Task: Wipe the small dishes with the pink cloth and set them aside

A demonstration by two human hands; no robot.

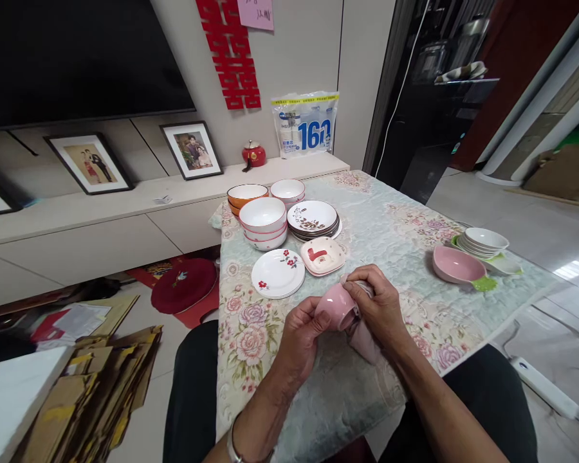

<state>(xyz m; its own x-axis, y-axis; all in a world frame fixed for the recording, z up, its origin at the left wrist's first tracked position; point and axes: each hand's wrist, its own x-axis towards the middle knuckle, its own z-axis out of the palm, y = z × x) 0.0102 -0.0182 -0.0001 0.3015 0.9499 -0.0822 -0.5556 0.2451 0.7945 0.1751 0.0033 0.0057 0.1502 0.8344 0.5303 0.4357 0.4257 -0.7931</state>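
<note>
A small pink bowl (335, 305) is tilted on its side above the near part of the table. The fingers of my left hand (302, 331) are closed on its left side. My right hand (377, 307) grips a pale pink cloth (364, 342) against the bowl's right edge, and the cloth hangs down below the hand. Just beyond the hands lie a square patterned dish (322, 256) and a stack of white plates with red flowers (277, 273).
Behind are stacked white bowls (264, 215), orange bowls (248, 193) and brown-rimmed plates (312, 217). At the right sit a pink dish (458, 265) and small white bowls (486, 238). Flattened cardboard (96, 392) lies on the floor at left.
</note>
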